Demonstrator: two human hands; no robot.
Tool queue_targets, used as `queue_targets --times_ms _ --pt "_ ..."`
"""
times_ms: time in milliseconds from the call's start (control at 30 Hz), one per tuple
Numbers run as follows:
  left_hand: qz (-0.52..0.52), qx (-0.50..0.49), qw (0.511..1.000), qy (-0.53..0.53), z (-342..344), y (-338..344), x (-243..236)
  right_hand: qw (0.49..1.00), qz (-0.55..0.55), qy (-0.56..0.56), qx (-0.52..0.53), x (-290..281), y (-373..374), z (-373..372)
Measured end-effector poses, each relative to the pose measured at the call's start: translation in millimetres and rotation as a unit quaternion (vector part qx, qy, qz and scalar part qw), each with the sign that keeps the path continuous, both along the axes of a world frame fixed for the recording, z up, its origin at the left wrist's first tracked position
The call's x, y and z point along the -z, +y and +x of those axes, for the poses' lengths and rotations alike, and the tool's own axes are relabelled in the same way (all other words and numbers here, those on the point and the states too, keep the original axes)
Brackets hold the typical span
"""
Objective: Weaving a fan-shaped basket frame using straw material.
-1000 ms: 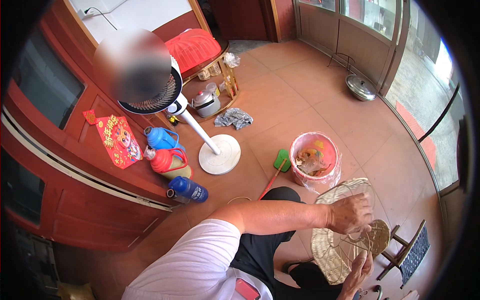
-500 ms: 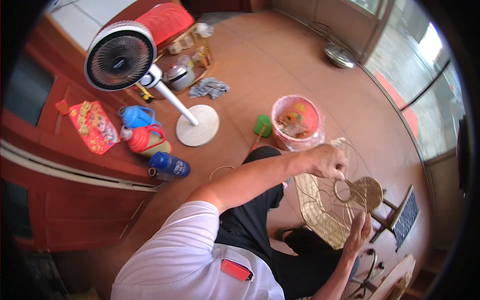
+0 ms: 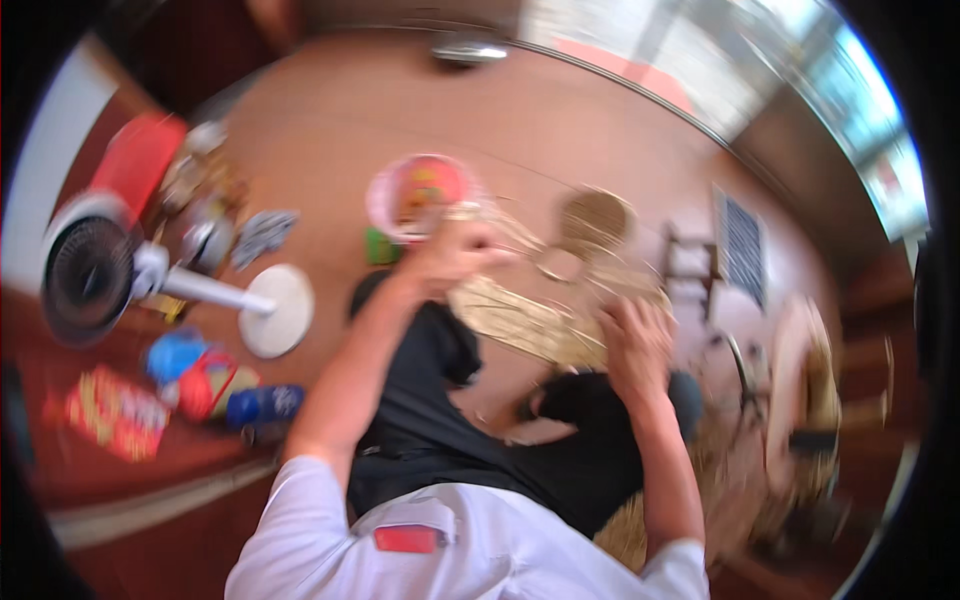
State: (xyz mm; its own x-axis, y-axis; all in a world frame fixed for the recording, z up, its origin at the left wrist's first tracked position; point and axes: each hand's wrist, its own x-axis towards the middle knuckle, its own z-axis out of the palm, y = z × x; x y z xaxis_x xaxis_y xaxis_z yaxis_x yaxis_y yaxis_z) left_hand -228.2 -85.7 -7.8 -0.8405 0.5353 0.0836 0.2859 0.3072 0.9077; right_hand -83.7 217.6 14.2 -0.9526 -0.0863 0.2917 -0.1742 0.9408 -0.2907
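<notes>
Motion blurs the view. My left hand point(image 3: 455, 258) is closed, with thin pale straw strands point(image 3: 520, 236) running from it toward the right. To its right, my right hand point(image 3: 638, 345) has its fingers bent over the near edge of a woven straw piece point(image 3: 630, 278); what they grip is smeared. Between and beyond my hands lies a small straw ring point(image 3: 560, 266). A round woven straw disc point(image 3: 595, 220) is farther off. Below my left hand, a long woven straw strip point(image 3: 515, 322) with loose strands stretches beyond my knees.
A pink lined bucket point(image 3: 380, 205) holds scraps, with a green scoop point(image 3: 379, 246) beside it. The white fan's round base point(image 3: 276, 311) and a blue bottle point(image 3: 264, 404) are left. A dark-topped stool point(image 3: 740, 250) stands right. A metal lid point(image 3: 468, 50) lies far off.
My view has swung right, so the room has shifted left in the picture. My right hand has come onto the woven straw, knuckles up; my left hand stays closed near the bucket.
</notes>
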Motion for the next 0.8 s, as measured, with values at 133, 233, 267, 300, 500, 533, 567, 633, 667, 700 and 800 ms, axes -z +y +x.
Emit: queue_targets --times_ms 133,233,267,300,500,533,567,633,667,700,800 --pt "-0.041 -0.011 0.995 -0.093 12 -12 -12 0.997 -0.012 0.072 -0.021 9 11 1" --pt "-0.031 -0.028 0.995 -0.089 15 -15 -24 0.993 -0.021 0.117 -0.029 5 17 5" --pt "0.022 -0.018 0.997 -0.067 16 -12 -25 0.987 -0.017 0.152 -0.05 3 19 6" --pt "0.046 -0.026 0.996 -0.07 18 -9 -27 0.987 -0.015 0.154 -0.043 0 21 8" --pt "-0.091 -0.127 0.958 0.24 40 0 -35 0.969 -0.069 0.233 0.034 -13 22 25" --pt "-0.092 -0.127 0.957 0.243 42 0 -36 0.967 -0.084 0.237 0.045 -14 23 27" --pt "-0.074 -0.127 0.955 0.257 43 1 -36 0.966 -0.085 0.239 0.045 -16 24 27" --pt "-0.059 -0.128 0.952 0.271 44 0 -33 0.961 -0.083 0.253 0.073 -16 26 30" --pt "-0.048 -0.126 0.968 0.214 43 -1 -32 0.961 -0.086 0.25 0.078 -15 28 31" --pt "-0.054 -0.133 0.979 0.143 42 -3 -30 0.962 -0.086 0.247 0.078 -14 28 31" --pt "-0.035 -0.125 0.99 0.058 35 -10 -25 0.969 -0.104 0.205 0.087 -5 31 31"
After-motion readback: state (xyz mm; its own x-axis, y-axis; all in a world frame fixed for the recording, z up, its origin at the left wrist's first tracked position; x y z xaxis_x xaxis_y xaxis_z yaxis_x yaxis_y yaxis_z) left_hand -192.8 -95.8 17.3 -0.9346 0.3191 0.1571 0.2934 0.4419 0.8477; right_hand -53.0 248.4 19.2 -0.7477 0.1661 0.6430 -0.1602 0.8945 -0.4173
